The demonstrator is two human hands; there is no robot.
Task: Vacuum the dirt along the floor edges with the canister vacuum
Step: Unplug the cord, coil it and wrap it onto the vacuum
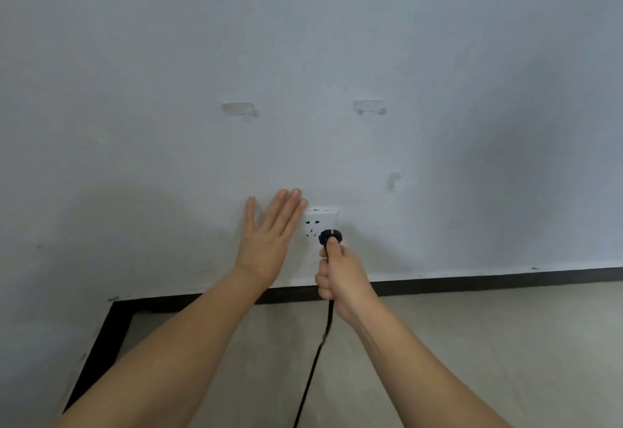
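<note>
Two bare forearms, no sleeves, rings or watch.

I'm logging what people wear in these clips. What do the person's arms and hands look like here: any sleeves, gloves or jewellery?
Both forearms are bare as far as the frame shows, with no sleeves in view. The left hand and the right hand wear no gloves, and no rings, watch or wristband are visible on either.

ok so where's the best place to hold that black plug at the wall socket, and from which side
Grip the black plug by its round moulded body, not the cord. Come from below and behind, as the right hand does, since the cord trails down toward the floor and the plug faces the white socket. The left hand lies flat beside it.
</note>
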